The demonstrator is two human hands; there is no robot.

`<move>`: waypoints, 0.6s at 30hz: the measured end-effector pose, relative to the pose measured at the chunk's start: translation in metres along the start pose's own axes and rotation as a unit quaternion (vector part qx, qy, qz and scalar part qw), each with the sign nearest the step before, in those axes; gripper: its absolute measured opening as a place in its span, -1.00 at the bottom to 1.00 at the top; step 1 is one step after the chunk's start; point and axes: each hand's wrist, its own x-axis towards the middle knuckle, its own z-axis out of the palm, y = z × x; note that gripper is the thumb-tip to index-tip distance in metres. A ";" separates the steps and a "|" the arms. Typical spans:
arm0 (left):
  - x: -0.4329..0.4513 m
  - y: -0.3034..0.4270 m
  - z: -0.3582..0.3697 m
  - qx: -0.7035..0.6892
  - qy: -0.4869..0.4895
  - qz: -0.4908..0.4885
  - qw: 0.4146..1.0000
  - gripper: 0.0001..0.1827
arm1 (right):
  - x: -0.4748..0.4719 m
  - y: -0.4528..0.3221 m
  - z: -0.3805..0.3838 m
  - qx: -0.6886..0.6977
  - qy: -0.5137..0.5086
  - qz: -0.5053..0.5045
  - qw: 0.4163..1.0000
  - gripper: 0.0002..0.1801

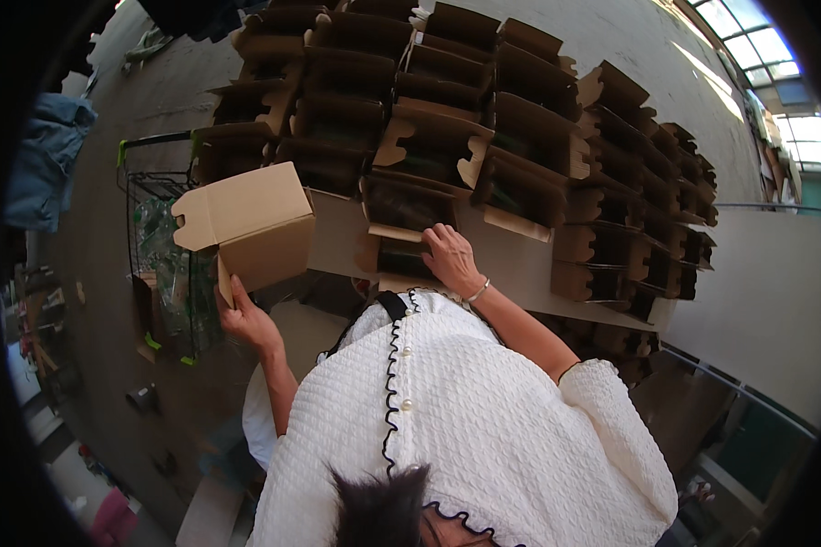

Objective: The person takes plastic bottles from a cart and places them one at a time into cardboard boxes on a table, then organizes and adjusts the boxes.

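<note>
My left hand (248,320) grips the edge flap of a plain brown cardboard box (267,239), which is tilted, with a notched flap sticking out to the left. My right hand (451,258) rests at the front flap of another cardboard box (410,198) standing open near my body. Its fingers are bent over the flap's right end; whether they pinch it I cannot tell. Just below that hand, close against my white top, is a further box (404,260) with something dark green inside. Rows of open cardboard boxes (431,147) with notched flaps spread beyond both hands.
A black wire cart (191,294) with green corner pieces, holding clear and green plastic items, stands at the left. More boxes are stacked on the table (609,316) at the right. Blue cloth (51,161) hangs at far left. A pale panel (759,273) lies at far right.
</note>
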 end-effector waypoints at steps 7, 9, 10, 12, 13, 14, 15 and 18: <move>0.010 -0.013 0.008 -0.008 -0.022 0.012 1.000 -0.67 | -0.031 -0.007 0.002 0.053 0.057 -0.062 0.995 -0.72; 0.011 -0.015 0.008 -0.009 -0.018 0.024 1.000 -0.67 | -0.032 -0.009 0.004 0.038 0.078 -0.072 0.994 -0.69; 0.011 -0.015 0.006 -0.012 -0.020 0.018 1.000 -0.67 | -0.029 -0.009 0.004 0.029 0.083 -0.069 0.994 -0.69; 0.010 -0.010 0.003 -0.018 -0.023 0.006 1.000 -0.67 | -0.023 -0.010 0.004 0.011 0.092 -0.064 0.994 -0.68; 0.010 -0.010 0.000 -0.025 -0.021 0.006 0.999 -0.68 | -0.020 -0.011 0.005 0.002 0.097 -0.059 0.994 -0.71; 0.009 -0.010 -0.002 -0.032 -0.019 0.005 0.999 -0.68 | -0.017 -0.013 0.006 -0.007 0.102 -0.054 0.993 -0.74; 0.008 -0.010 -0.005 -0.038 -0.017 0.004 0.999 -0.68 | -0.014 -0.013 0.007 -0.016 0.107 -0.048 0.993 -0.77; 0.003 -0.013 -0.014 -0.048 -0.007 0.001 0.999 -0.68 | -0.010 -0.010 0.014 -0.125 0.050 -0.059 0.989 -0.86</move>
